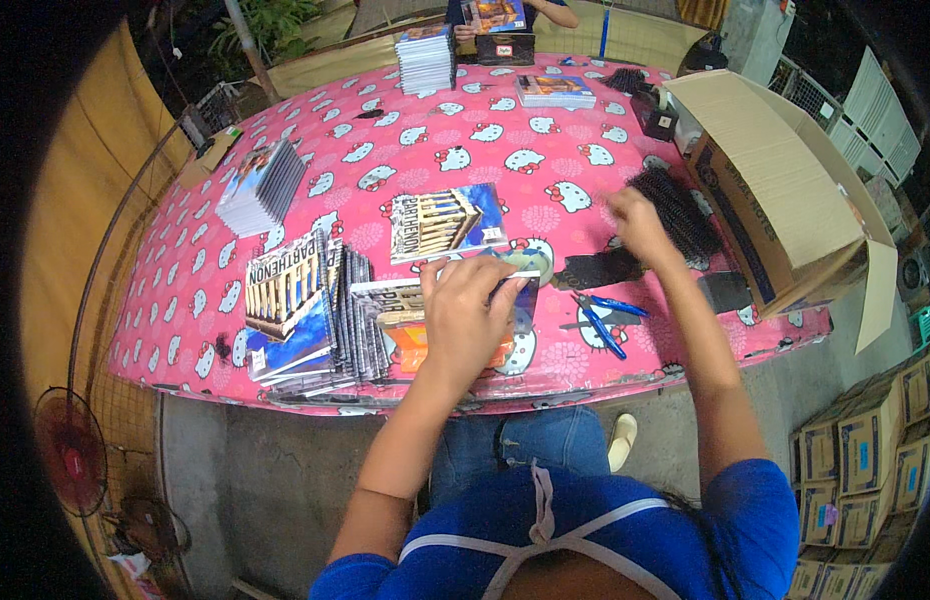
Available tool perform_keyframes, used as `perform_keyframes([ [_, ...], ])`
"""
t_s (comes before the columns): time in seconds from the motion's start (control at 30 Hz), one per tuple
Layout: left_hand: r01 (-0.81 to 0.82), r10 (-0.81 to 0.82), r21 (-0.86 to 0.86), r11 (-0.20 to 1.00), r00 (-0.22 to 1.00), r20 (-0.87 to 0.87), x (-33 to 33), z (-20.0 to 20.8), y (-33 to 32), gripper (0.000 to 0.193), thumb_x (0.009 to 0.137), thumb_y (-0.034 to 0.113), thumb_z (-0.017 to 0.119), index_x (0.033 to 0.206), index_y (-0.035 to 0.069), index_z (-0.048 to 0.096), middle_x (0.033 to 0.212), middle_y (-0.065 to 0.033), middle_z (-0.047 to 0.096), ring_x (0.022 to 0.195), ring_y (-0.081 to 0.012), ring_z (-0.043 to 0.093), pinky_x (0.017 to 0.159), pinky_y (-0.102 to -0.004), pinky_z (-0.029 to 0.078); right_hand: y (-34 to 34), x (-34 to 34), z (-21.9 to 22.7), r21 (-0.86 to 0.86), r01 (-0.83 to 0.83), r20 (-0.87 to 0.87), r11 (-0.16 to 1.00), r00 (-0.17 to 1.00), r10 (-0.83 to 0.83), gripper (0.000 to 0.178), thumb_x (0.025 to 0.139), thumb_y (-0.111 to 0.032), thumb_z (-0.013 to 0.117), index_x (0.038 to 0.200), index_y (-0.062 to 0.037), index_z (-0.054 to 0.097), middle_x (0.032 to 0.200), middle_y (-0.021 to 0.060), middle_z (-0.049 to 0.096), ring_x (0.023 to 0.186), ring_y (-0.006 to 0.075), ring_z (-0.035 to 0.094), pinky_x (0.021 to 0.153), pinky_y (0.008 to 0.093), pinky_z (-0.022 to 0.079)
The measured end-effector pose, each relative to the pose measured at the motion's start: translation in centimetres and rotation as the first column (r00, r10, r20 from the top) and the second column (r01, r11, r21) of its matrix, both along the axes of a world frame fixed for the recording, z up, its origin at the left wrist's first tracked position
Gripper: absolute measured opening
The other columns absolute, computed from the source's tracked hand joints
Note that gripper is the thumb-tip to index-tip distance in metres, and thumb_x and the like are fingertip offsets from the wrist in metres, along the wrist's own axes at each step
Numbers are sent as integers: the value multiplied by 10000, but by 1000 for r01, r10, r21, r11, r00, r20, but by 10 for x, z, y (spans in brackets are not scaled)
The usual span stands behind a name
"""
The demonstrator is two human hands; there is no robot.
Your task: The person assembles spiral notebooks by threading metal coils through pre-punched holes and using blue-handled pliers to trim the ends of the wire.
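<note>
My left hand (470, 310) grips a notebook (397, 300) near the table's front edge, fingers over its upper edge; its long axis runs roughly left to right across me. Beside it on the left leans one fanned stack (295, 310) of notebooks, and on the right lies one pair of blue-handled pliers (603, 333). My right hand (640, 230) is to the right of the notebook and farther out, fingers curled; I cannot tell whether they pinch anything. The heap of black coils (677, 218) is just right of that hand, slanting from far left to near right, so my right hand is the nearer to it. The coils are too tangled to count.

Beyond the held notebook, one flat notebook (450, 222) lies on the pink cloth (465, 130). One open carton (750, 230) stands right of the coils. Farther off I count three more stacks: one leaning at left (263, 190), one tall (425, 62), one low (555, 92). Across the table, a co-worker (557, 12) has one notebook up.
</note>
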State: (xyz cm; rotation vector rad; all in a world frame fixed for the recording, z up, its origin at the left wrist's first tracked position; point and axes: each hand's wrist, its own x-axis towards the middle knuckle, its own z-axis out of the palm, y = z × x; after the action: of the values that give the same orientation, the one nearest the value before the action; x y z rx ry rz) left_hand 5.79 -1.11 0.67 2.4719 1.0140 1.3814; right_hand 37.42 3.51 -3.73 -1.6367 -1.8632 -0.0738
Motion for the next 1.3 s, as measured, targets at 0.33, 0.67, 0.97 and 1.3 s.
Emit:
perform_keyframes([
  [0.33, 1, -1, -6, 1000, 999, 32, 0, 0, 0, 180, 778, 237, 713, 844, 70, 700, 804, -54, 643, 785, -228, 564, 826, -374, 350, -84, -110, 51, 16, -260, -454, 966, 859, 238, 219, 798, -138, 706, 1009, -81, 711, 822, 61, 616, 715, 152, 575, 652, 285, 471],
  [0.67, -69, 69, -16, 997, 998, 10, 2, 0, -7, 172, 782, 258, 713, 859, 104, 709, 824, -32, 649, 824, -209, 575, 940, -435, 301, -74, -108, 63, -134, -472, -645, 871, 709, 285, 235, 770, -14, 713, 1005, -24, 705, 900, 38, 618, 769, 106, 591, 670, 240, 486],
  [0.97, -35, 35, -18, 999, 999, 3, -5, 1, -10, 163, 798, 248, 699, 881, 108, 718, 816, -18, 641, 831, -192, 562, 948, -439, 287, -76, -109, 68, -61, -490, -600, 869, 714, 361, 256, 744, 12, 728, 996, -26, 711, 908, 45, 623, 773, 102, 590, 660, 220, 479],
  [1.3, -37, 36, 62, 997, 999, 15, -4, -4, -13, 167, 761, 224, 725, 877, 104, 715, 816, -3, 633, 841, -178, 558, 955, -424, 286, -77, -109, 71, -96, -530, -668, 843, 662, 340, 246, 712, 23, 739, 953, -21, 717, 894, 64, 661, 805, 132, 613, 710, 256, 486],
])
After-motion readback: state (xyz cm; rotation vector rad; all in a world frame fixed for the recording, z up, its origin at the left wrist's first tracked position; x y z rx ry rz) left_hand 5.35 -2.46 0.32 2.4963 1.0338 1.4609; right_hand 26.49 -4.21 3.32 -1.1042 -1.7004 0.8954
